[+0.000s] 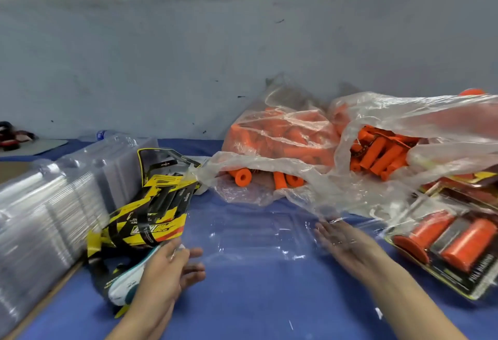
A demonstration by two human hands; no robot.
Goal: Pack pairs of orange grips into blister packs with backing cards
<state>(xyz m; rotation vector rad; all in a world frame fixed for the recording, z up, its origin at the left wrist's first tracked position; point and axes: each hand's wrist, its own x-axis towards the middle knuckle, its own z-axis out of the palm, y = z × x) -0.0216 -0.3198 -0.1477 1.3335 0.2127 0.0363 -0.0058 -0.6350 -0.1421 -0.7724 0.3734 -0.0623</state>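
While both hands lie spread, gripping nothing:
Left hand (172,264): beside empty blister pack (256,234), mid-tabletop.
Right hand (342,242): flat on it.
Plastic bags (283,134): orange grips (382,159), far edge.
Finished pack (452,242): two grips, right edge.

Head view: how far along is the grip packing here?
Done: one sealed blister pack with two orange grips lies right. In hand: left hand and right hand flank an empty clear blister tray. Left: bagged loose orange grips, yellow-black backing cards, stacked clear trays.
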